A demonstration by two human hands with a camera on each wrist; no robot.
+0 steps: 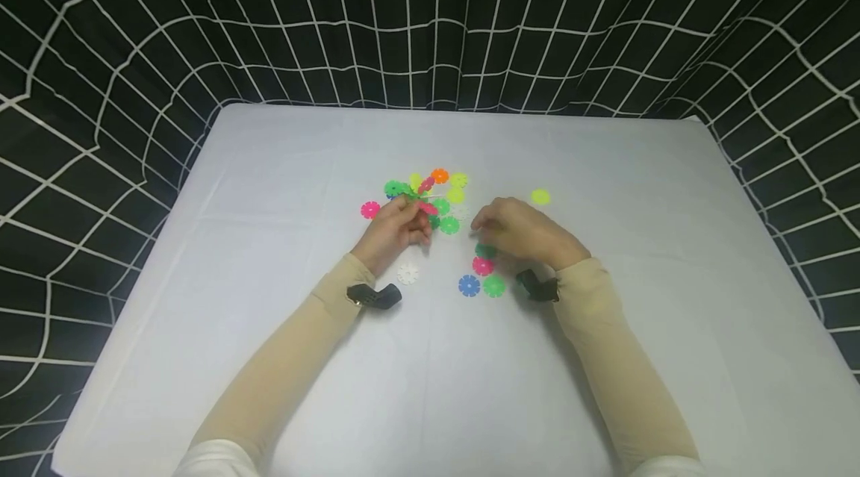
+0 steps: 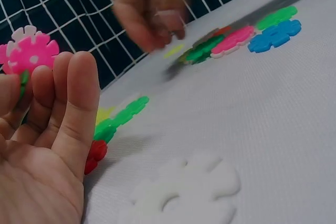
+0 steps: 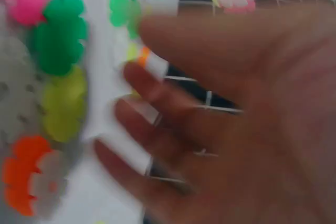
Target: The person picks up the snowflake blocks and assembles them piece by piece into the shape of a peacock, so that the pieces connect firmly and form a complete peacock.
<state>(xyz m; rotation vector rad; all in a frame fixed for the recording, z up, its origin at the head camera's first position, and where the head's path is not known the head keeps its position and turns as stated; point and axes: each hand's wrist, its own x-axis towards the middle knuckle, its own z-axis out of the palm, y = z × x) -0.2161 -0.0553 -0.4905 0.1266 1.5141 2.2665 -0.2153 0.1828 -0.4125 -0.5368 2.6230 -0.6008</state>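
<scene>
Between its thumb and fingers, my left hand (image 1: 395, 229) grips a joined cluster of notched plastic flower discs. A pink disc (image 2: 32, 52) of the cluster shows in the left wrist view, with a pale one behind it and a bit of green below. Over to the right, my right hand (image 1: 517, 229) hovers above the white table with its fingers spread and nothing between them, blurred in the right wrist view. Under and beside it lie a dark green disc (image 3: 60, 32), a yellow disc (image 3: 64, 104) and an orange disc (image 3: 23, 174).
Several loose discs, including an orange disc (image 1: 440, 175) and a pink disc (image 1: 370, 210), lie around and beyond the left hand. Nearer me are a white disc (image 1: 407, 273), a blue disc (image 1: 469, 285) and a light green disc (image 1: 493, 285). A yellow disc (image 1: 540, 196) lies farther right.
</scene>
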